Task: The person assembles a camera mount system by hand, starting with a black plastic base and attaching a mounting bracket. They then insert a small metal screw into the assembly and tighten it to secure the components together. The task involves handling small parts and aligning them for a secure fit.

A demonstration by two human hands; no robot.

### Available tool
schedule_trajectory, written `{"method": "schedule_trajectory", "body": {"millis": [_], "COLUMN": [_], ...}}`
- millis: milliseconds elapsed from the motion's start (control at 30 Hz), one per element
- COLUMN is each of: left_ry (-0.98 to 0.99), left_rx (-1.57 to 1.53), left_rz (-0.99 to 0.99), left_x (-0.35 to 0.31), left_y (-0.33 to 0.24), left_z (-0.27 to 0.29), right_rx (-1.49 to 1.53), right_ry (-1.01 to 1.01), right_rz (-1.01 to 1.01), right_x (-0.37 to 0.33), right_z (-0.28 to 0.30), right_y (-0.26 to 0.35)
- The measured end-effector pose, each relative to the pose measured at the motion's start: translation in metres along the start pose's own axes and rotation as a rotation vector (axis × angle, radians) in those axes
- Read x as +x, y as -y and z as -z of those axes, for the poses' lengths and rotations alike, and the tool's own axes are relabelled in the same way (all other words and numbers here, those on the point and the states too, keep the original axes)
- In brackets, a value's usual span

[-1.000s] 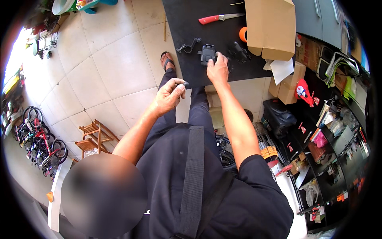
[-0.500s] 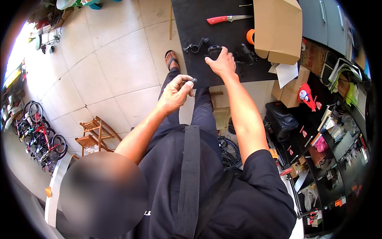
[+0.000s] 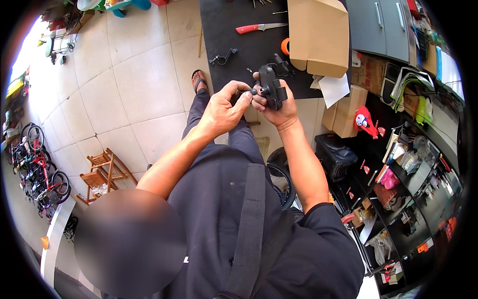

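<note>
A black holder point(image 3: 270, 82) is located at upper center of the frame, tilted on edge above the near edge of the dark table point(image 3: 219, 37). The right hand point(image 3: 280, 112) grips the holder, its fingers curled around the body with fingertips visible at the holder's left side. The left hand point(image 3: 222, 107) pinches a small round-ended dark piece point(image 3: 254, 91) between thumb and forefinger; its remaining fingers are folded inward. The round end is positioned just beside the holder's short stub; contact between them cannot be determined.

On the table, a black clamp bracket point(image 3: 224, 57) lies left of the holder, and a black part point(image 3: 283, 64) lies just beyond it to the right. A red-handled knife point(image 3: 261, 28) lies at the upper center. An orange ring point(image 3: 285, 46) is adjacent to an open cardboard box point(image 3: 318, 37) at upper right; white paper point(image 3: 333, 90) projects below the box.

A wooden chair point(image 3: 107, 167) stands at lower left; bicycles point(image 3: 42, 172) occupy the far left.
</note>
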State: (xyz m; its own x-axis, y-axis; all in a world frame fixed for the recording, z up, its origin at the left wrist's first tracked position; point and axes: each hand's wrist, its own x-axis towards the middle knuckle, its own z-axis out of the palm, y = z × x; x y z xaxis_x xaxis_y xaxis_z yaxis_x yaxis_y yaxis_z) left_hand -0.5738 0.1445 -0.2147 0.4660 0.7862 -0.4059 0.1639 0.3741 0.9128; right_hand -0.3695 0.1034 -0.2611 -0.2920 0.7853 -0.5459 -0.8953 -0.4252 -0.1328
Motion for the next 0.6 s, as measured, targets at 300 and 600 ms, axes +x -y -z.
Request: {"method": "schedule_trajectory", "body": {"millis": [300, 600], "left_ry": [0.072, 0.005], "left_rx": [-0.279, 0.242], "left_rz": [-0.036, -0.331], "left_x": [-0.011, -0.016], "left_y": [-0.023, -0.033], "left_z": [-0.038, -0.040], "right_rx": [-0.185, -0.306], "right_ry": [-0.130, -0.126], "right_rz": [0.063, 0.085], "right_x": [-0.030, -0.048], "right_z": [-0.034, -0.045], "right_y": [0.012, 0.014]}}
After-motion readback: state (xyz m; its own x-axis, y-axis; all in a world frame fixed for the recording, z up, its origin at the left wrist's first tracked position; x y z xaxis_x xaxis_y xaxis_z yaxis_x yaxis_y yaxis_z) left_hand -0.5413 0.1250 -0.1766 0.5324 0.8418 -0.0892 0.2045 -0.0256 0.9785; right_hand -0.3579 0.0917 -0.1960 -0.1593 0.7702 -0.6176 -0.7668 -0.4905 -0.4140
